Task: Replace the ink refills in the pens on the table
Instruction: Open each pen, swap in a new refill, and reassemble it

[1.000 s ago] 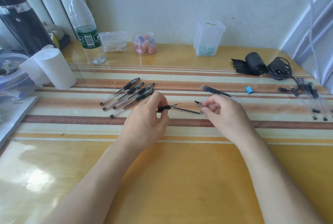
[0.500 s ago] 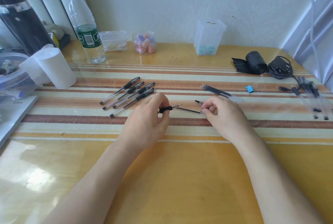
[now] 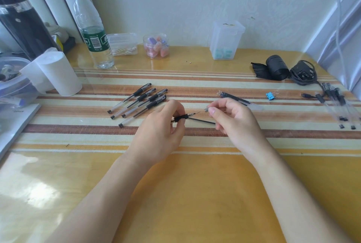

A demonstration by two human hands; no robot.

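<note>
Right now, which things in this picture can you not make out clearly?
Head view:
- pen: barrel hidden inside the left hand; only black grip and tip show.
- small clear piece pinched by the right hand: too small to identify.
- loose refill: right end hidden behind right hand.
- pens at the right edge: blurred, count unclear.
- plastic box: cut by left edge.

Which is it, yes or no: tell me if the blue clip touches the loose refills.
No, striped cloth shows between the blue clip and the loose refills.
</note>
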